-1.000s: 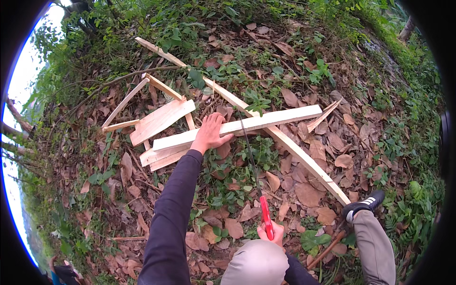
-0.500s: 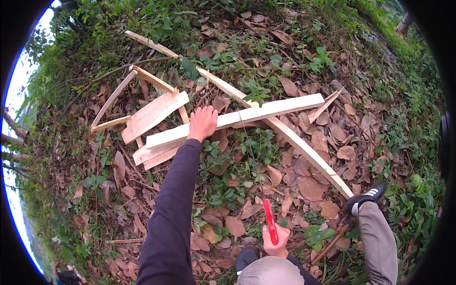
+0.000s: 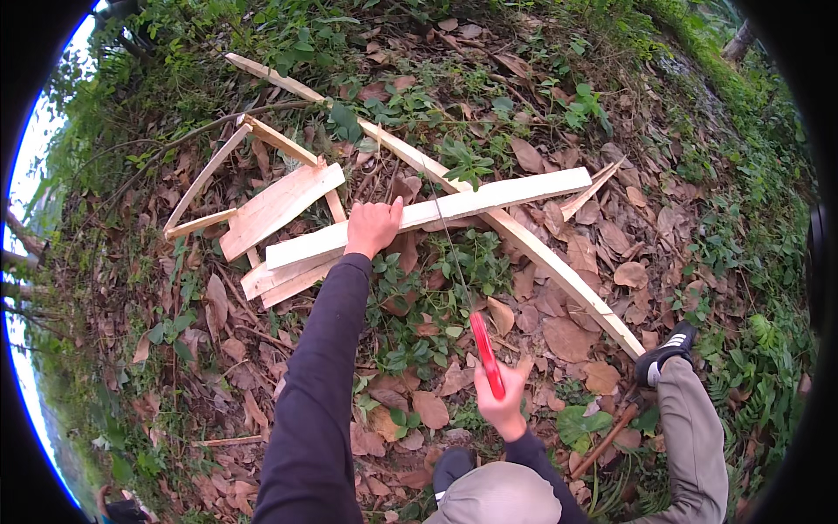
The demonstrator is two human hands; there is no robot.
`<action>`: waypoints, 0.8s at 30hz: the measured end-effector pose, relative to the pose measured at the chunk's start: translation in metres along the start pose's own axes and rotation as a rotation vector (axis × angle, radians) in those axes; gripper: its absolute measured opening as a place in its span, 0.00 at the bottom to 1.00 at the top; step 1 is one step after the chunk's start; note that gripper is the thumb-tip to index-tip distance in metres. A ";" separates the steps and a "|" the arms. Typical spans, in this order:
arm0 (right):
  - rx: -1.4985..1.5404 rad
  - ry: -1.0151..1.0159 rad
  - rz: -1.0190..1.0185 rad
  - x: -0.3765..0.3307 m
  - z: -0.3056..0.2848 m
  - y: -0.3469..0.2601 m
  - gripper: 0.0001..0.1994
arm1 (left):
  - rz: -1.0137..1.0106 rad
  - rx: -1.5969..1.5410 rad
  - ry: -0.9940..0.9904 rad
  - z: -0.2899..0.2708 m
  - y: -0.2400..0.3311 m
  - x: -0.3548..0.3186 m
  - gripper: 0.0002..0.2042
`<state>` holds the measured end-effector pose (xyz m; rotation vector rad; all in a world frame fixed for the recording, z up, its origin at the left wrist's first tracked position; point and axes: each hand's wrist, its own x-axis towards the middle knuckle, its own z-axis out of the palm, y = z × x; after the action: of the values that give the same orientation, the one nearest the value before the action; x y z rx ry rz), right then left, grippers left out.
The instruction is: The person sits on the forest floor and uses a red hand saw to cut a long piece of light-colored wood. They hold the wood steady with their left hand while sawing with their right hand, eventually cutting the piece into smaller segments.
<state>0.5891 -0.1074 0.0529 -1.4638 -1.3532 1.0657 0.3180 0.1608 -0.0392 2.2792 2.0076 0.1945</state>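
My left hand (image 3: 374, 229) grips a pale squared wooden beam (image 3: 506, 194) near its middle, its fingers bent over the far edge. My right hand (image 3: 502, 397) is closed on the red handle of a hand saw (image 3: 486, 349). The thin saw blade runs away from me and crosses the beam just right of my left hand. Beneath the beam lies a long thin plank (image 3: 559, 271), set at a slant. The beam's left end rests over short boards (image 3: 301, 286).
A frame of nailed boards (image 3: 284, 210) lies at the left. A wooden tool handle (image 3: 602, 441) is on the ground beside my right shoe (image 3: 670, 349). Dry leaves and low green plants cover the slope. A split wood piece (image 3: 594, 190) lies past the beam's right end.
My right hand has pushed the saw forward, away from me, so the handle is nearer the beam. My left hand stays on the beam.
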 end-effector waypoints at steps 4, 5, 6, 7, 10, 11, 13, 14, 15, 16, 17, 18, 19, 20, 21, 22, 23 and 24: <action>0.067 0.034 0.075 0.022 0.020 0.001 0.09 | -0.088 -0.111 -0.022 -0.007 -0.006 0.000 0.31; 0.050 0.019 0.077 -0.006 0.011 0.007 0.09 | -0.076 -0.092 -0.007 -0.004 -0.007 -0.003 0.30; 0.038 0.008 0.070 -0.026 0.006 0.011 0.09 | -0.060 -0.068 0.017 -0.003 -0.010 -0.003 0.30; 0.025 0.029 0.074 -0.036 -0.006 0.003 0.09 | -0.037 -0.056 0.034 0.002 -0.004 -0.001 0.30; 0.007 0.012 0.045 -0.019 -0.007 0.006 0.09 | -0.021 0.043 0.104 0.005 -0.011 -0.009 0.29; 0.022 0.032 0.042 -0.002 -0.004 0.017 0.08 | 0.007 0.006 0.092 0.002 0.006 0.002 0.28; 0.022 0.029 -0.033 0.047 0.019 0.012 0.12 | -0.003 0.016 0.032 -0.002 0.004 -0.002 0.26; 0.081 0.035 0.051 0.045 0.026 0.009 0.11 | -0.017 0.004 0.015 -0.003 0.002 0.000 0.26; 0.024 0.021 0.021 0.040 0.024 0.009 0.11 | -0.031 -0.010 -0.001 -0.005 0.001 0.002 0.26; -0.048 0.002 -0.002 0.027 0.016 0.009 0.11 | -0.048 -0.037 -0.024 -0.001 0.005 -0.001 0.26; 0.153 0.016 0.144 0.004 0.012 0.015 0.09 | -0.083 -0.048 -0.043 0.007 0.004 0.000 0.26; 0.149 0.011 0.103 -0.018 0.009 0.007 0.07 | -0.106 -0.048 0.003 0.010 -0.008 -0.008 0.26; 0.109 0.007 0.092 -0.035 0.004 -0.002 0.06 | -0.098 -0.029 0.026 0.010 -0.012 -0.013 0.26; 0.118 0.035 0.119 -0.043 -0.001 0.001 0.06 | -0.078 -0.020 0.045 0.010 -0.004 -0.014 0.26; 0.123 -0.004 0.128 -0.025 -0.003 0.015 0.06 | -0.093 -0.049 0.065 0.007 -0.002 -0.011 0.26; 0.136 -0.023 0.146 -0.009 0.004 0.017 0.06 | -0.105 -0.057 0.046 0.006 0.001 -0.011 0.26; 0.079 0.002 0.008 -0.005 0.010 0.020 0.09 | -0.117 -0.063 0.028 0.005 0.006 -0.012 0.26; -0.008 -0.096 0.015 -0.007 0.011 0.020 0.09 | -0.129 -0.069 0.009 0.003 0.009 -0.012 0.26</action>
<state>0.5840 -0.1154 0.0307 -1.4465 -1.4163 1.1548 0.3258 0.1482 -0.0412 2.1036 2.1092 0.2595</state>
